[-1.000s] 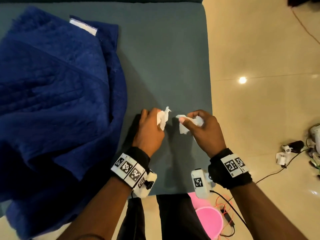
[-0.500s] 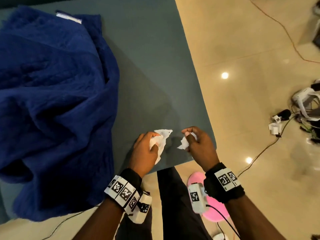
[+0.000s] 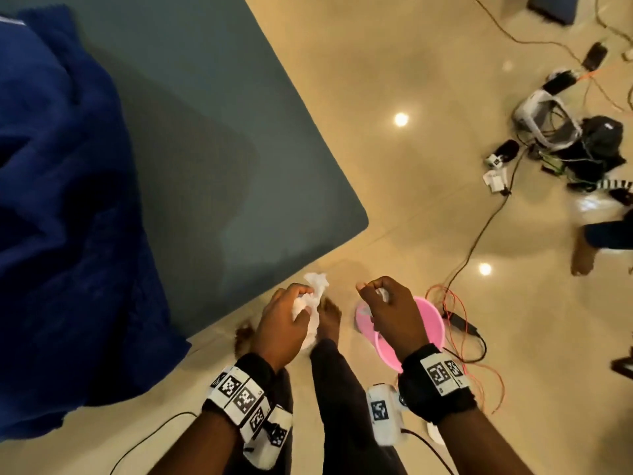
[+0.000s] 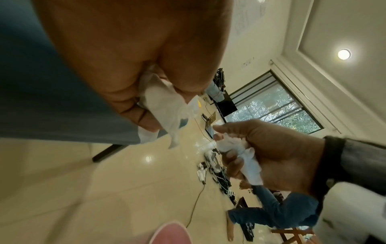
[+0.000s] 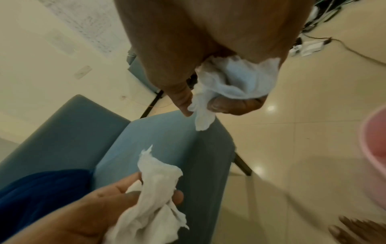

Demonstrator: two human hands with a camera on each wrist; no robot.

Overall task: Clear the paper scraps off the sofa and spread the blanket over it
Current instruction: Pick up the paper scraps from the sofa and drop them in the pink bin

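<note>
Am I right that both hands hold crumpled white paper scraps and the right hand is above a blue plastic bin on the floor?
Not quite: the bin is pink, not blue. The head view shows the pink plastic bin on the floor under the right hand. Both the right hand and the left hand do hold crumpled white paper scraps.

A room in a home, used for recording. A blue-grey sofa [image 3: 212, 138] on thin dark legs stands on glossy cream floor tiles [image 3: 394, 56], a dark blue blanket [image 3: 61, 207] heaped on it. A sliding glass door [image 4: 269, 107] looks onto trees; the ceiling has a recessed light [image 4: 344, 54]. Cables and a headset [image 3: 544, 118] lie scattered over the floor, beside a pink plastic tub [image 3: 428, 323].
</note>
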